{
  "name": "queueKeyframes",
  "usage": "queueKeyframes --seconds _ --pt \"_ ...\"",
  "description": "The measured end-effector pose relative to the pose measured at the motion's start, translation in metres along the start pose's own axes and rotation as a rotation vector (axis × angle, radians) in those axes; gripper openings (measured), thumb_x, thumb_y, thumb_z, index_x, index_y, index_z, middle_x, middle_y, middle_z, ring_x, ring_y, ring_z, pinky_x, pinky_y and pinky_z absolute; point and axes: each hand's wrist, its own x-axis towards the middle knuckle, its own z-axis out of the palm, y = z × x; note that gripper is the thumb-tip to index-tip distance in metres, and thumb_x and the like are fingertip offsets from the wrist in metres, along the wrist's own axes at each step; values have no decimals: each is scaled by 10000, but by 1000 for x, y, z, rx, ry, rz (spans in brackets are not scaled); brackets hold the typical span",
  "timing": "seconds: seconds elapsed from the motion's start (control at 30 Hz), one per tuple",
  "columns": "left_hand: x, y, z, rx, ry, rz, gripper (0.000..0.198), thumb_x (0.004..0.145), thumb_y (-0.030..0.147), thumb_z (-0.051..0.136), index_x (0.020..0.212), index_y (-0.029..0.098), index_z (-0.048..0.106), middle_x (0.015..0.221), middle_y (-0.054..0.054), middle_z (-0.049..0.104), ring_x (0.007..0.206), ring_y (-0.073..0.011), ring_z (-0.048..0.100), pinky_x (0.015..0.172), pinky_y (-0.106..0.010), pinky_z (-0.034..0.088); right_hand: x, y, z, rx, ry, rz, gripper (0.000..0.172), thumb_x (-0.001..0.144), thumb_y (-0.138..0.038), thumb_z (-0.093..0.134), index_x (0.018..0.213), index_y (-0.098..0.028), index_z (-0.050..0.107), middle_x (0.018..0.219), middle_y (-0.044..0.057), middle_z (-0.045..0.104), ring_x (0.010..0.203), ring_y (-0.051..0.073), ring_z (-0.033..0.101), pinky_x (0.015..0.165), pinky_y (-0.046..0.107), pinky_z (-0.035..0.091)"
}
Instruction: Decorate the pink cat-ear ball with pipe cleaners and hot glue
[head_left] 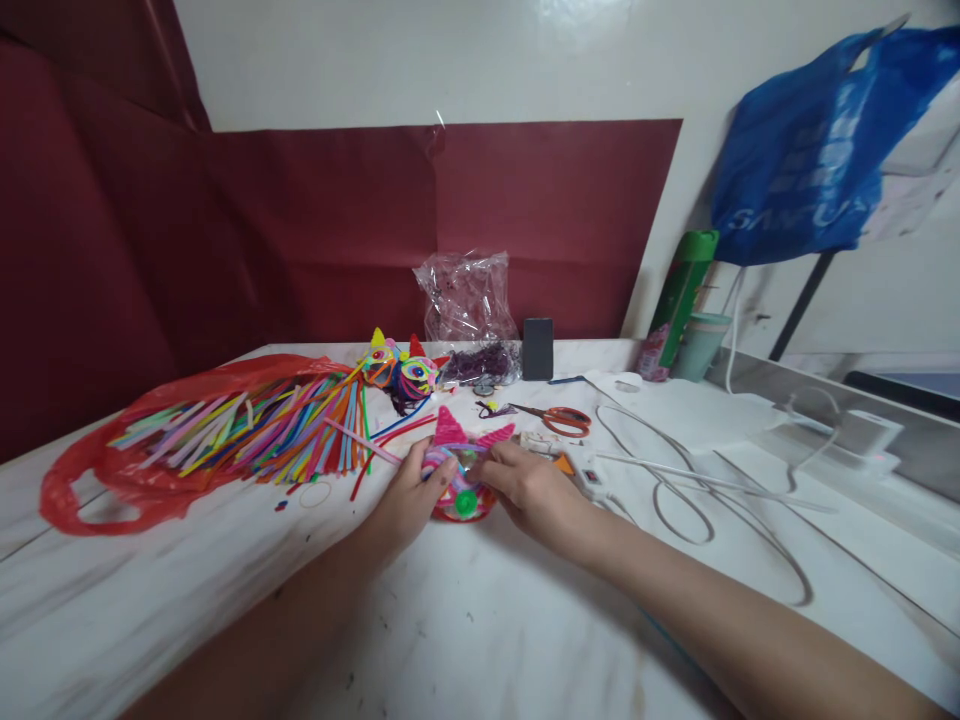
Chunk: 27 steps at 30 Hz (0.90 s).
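A colourful pipe-cleaner animal face [454,508] with two pink pointed ears [450,430] and a round green piece [466,502] is between my hands, low over the table. My left hand [409,498] grips its left side, thumb across the front. At the upper right of the face, my right hand [536,495] has its fingers curled and pressed together against it; those fingers hide what they pinch. A pale pink pipe cleaner [360,440] runs out to the left behind my left hand. Just behind the ears lie red pipe cleaners [401,430].
Loose pipe cleaners [285,430] lie on a red plastic bag [82,505] at left. Two finished faces [416,375] stand behind. Scissors [566,420], a glue gun [589,475] and its looping white cable [705,535] are at right. A black phone [538,350] leans at the back.
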Motion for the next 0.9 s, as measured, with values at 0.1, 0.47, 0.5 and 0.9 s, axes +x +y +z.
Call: queueKeyframes --seconds 0.1,0.47,0.5,0.9 --pt "0 0 0 48 -35 -29 532 725 449 723 1174 204 578 1157 -83 698 1166 -277 608 1020 -373 432 0 2 -1 -30 21 -34 275 894 -29 472 969 -187 685 801 39 593 674 151 514 585 233 382" --pt "1 -1 3 105 -55 -54 600 684 290 713 1244 184 528 1133 -81 687 1075 -260 633 934 -359 477 1 2 1 72 7 35 166 928 -62 490 927 -160 625 843 74 653 752 180 597 674 269 465" --pt "2 -2 2 106 -52 -51 591 679 288 715 1233 185 535 1133 -77 688 1077 -260 633 933 -358 478 1 2 0 43 2 30 155 933 -71 498 935 -164 622 849 75 653 754 184 595 677 276 460" --pt "-1 6 4 102 -63 -96 603 671 282 694 1240 179 524 1160 -80 689 1055 -249 646 901 -344 494 2 0 -8 -156 -51 119 107 928 -90 577 889 -167 640 842 53 616 725 160 562 594 248 372"
